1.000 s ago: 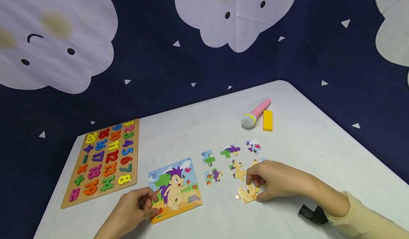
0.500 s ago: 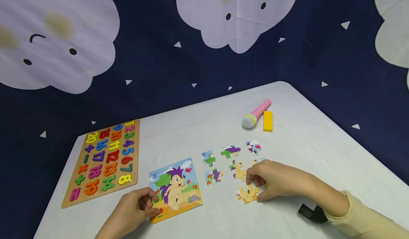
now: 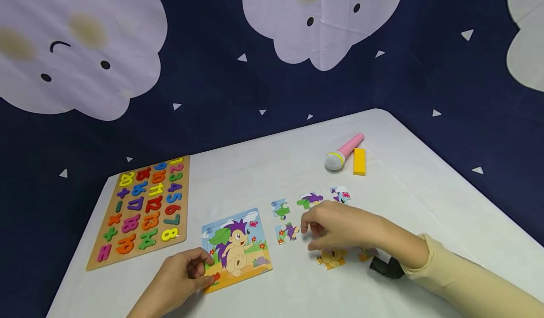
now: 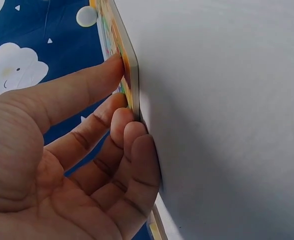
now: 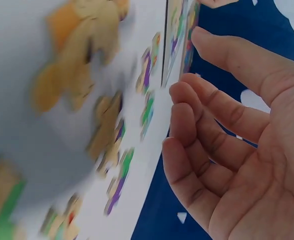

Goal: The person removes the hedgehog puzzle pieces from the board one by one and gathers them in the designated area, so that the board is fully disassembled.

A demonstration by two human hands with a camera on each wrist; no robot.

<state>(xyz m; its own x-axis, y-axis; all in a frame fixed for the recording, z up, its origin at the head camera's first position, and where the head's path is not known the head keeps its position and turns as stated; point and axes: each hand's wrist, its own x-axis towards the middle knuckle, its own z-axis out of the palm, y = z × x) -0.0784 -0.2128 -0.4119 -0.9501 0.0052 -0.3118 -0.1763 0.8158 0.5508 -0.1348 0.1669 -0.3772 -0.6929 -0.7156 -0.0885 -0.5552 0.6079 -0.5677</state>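
A square hedgehog puzzle board [image 3: 237, 248] lies on the white table in the head view. My left hand [image 3: 174, 274] rests at its near left corner, thumb on the picture face and fingertips against the edge. Loosely bent, my right hand [image 3: 335, 226] hovers above the loose puzzle pieces, with nothing between thumb and fingers in the right wrist view. Left of it are a leaf piece [image 3: 280, 209] and a flower-and-purple piece [image 3: 287, 233]. A feet piece [image 3: 333, 259] shows below the hand, and a butterfly piece [image 3: 341, 195] behind it. Some pieces are hidden by the hand.
A wooden number board [image 3: 146, 209] lies at the left. Toward the back right are a pink toy microphone [image 3: 345, 151] and a yellow block [image 3: 359, 162]. Something black [image 3: 386, 267] sits beside the right forearm. A dark blue cloud-print cloth [image 3: 212, 81] hangs behind the table.
My right hand has moved left and slightly away from me, from beside the feet piece to above the middle pieces, uncovering a stone piece at the right. My left hand stays on the board.
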